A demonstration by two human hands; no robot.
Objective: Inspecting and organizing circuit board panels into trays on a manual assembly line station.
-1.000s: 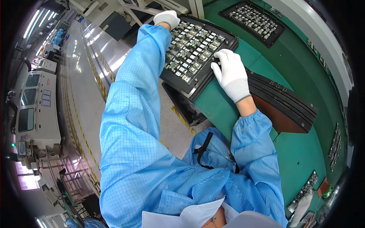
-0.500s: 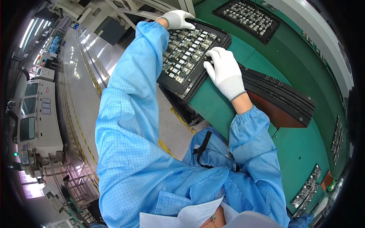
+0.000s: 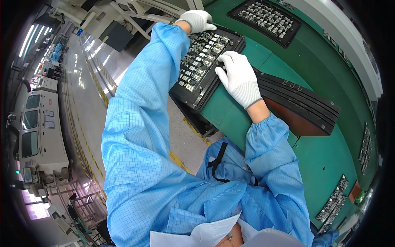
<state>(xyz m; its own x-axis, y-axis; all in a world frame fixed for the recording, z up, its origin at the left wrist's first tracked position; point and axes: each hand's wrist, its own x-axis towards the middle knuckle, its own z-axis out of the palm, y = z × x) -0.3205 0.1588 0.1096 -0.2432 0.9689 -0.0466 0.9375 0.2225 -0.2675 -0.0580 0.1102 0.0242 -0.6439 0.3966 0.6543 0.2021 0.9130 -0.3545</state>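
Observation:
A black tray filled with rows of small circuit boards and silvery metal parts rests on black framing at the left end of the green bench. My left hand, in a white knitted glove, bends over the tray's far edge, its thumb and fingers at the rim. My right hand, gloved the same way, has its thumb and curled fingers on the near right edge. Both hands grip the tray at opposite sides. The undersides of the fingers are hidden.
A second black tray of metal parts lies farther back on the green bench. Right of my right hand stands a long black ridged block. Strips of small parts lie at the right. Yellow-striped floor shows at left.
My left hand has slid slightly to the right along the tray's far edge. My right hand stays at the near edge. The whole view has shifted a little.

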